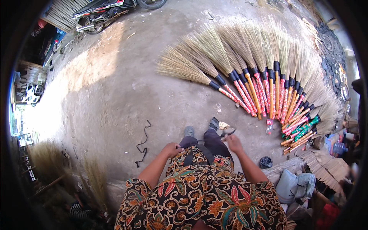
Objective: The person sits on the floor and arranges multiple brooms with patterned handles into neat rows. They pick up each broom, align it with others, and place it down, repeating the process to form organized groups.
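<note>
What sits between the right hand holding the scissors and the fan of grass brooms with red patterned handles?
Nothing visible. Only bare concrete floor lies between the right hand, gripping the scissors, and the brooms.

Concrete floor (115, 88): brooms (264, 76) fanned out, black cord (142, 143), maybe.

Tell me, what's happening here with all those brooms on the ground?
A person in a patterned shirt sits facing a concrete floor. Their right hand holds what looks like scissors over their lap, while the left hand rests on their knee. Ahead and to the right, many grass brooms with wrapped red, orange and green handles lie fanned out. A black cord lies on the floor, and a motorbike is parked beyond.
</note>
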A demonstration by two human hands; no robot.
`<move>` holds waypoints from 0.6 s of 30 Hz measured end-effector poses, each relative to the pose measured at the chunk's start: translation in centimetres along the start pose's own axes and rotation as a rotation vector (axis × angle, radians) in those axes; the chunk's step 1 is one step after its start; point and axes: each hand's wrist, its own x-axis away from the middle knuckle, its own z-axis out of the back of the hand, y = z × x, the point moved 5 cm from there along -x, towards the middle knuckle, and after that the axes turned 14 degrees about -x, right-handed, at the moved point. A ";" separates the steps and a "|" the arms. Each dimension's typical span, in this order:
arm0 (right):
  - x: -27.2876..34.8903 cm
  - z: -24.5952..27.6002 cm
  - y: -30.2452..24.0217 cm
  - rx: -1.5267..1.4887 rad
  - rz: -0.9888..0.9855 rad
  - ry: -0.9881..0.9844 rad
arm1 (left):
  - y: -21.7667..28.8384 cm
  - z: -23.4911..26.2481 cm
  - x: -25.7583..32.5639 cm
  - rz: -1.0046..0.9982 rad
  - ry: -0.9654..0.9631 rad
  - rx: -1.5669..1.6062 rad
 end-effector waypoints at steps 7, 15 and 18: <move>-2.2 -3.1 3.3 0.106 0.006 -0.201 | 3.4 -0.9 0.1 0.201 0.195 0.049; 0.2 0.0 -0.2 0.184 -0.106 -0.461 | 5.4 -2.0 5.0 -0.002 -0.178 0.278; -1.1 0.1 -0.8 0.136 -0.200 -0.446 | 5.5 -2.0 4.9 0.022 -0.232 0.278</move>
